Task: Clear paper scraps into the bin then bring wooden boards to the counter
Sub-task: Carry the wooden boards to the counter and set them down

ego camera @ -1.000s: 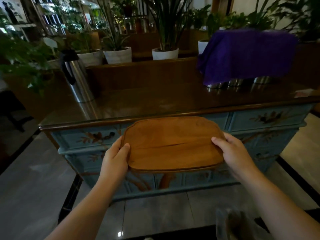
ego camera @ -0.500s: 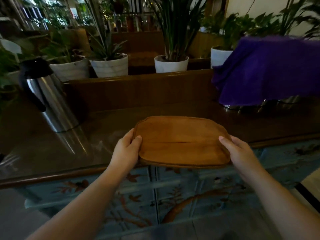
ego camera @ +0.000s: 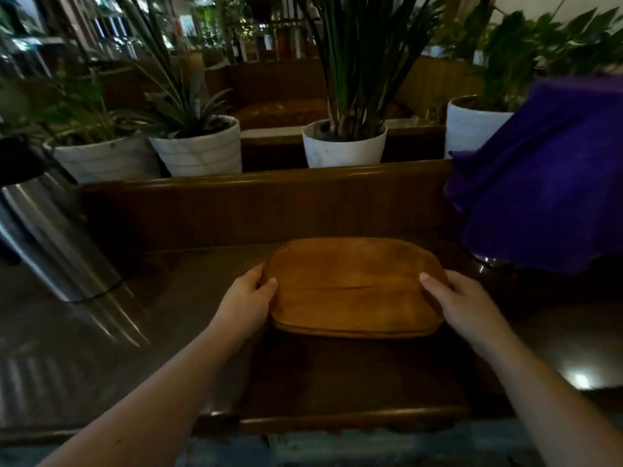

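Note:
A rounded wooden board lies flat over the dark glossy counter, near its raised back ledge. I cannot tell whether it touches the surface. My left hand grips the board's left edge, thumb on top. My right hand grips its right edge the same way. Both forearms reach in from the near edge of the counter. No paper scraps or bin are in view.
A steel thermos jug stands at the counter's left. A purple cloth covers things at the right. Behind the wooden back ledge stand several white plant pots. The counter's front rim runs below my arms.
I have stepped closer and carried the board forward, from in front of the cabinet to over the counter top, lowering it toward the surface. Both hands kept their grip.

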A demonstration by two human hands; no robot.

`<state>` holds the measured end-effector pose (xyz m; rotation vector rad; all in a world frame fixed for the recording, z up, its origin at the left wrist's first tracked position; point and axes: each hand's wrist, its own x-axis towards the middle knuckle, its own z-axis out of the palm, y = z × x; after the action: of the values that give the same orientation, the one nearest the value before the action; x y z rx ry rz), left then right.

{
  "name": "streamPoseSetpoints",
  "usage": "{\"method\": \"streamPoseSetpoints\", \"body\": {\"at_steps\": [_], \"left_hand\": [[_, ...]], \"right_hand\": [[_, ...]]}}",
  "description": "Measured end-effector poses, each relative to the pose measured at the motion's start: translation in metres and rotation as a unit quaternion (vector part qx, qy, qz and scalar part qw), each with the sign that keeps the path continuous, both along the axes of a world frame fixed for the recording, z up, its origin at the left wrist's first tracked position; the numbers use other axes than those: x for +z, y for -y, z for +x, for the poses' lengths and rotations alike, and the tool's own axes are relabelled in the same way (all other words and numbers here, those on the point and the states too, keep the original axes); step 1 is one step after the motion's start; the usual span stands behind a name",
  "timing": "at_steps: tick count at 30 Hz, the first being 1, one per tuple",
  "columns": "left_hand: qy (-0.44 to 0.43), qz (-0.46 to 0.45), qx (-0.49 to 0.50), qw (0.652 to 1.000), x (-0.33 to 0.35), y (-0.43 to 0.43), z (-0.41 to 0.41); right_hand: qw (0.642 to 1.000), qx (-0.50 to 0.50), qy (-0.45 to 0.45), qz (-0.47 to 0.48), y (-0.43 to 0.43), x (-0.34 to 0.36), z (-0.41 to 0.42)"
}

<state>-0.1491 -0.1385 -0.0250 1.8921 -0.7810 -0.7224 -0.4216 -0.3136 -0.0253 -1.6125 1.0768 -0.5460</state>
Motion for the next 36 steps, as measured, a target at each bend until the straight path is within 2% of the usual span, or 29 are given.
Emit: {"method": "streamPoseSetpoints", "body": {"at_steps": [4,10,15,23,27,36], "left_hand": [[0.003,0.045,0.019,0.999,-0.01,0.032,0.01],[0.145,0.13,0.02,0.981,-0.027,0.053,0.016],[0.189,0.185,-0.002,0.964,-0.029,0.055,0.029],[0.262,0.233,-0.031,0.936,-0.023,0.054,0.042],[0.302,0.226,-0.029,0.926,-0.02,0.054,0.042],[0.346,0.292,-0.061,0.89,-0.022,0.056,0.047]], "right_hand": [[0.998,0.028,-0.059,-0.027,0.04,-0.008,0.011],[0.98,0.073,-0.162,-0.091,0.073,-0.011,0.026],[0.965,0.089,-0.213,-0.121,0.076,-0.014,0.037],[0.947,0.111,-0.269,-0.14,0.069,-0.012,0.053],[0.937,0.11,-0.292,-0.156,0.065,-0.01,0.058],[0.893,0.12,-0.369,-0.226,0.064,-0.008,0.057]]}}
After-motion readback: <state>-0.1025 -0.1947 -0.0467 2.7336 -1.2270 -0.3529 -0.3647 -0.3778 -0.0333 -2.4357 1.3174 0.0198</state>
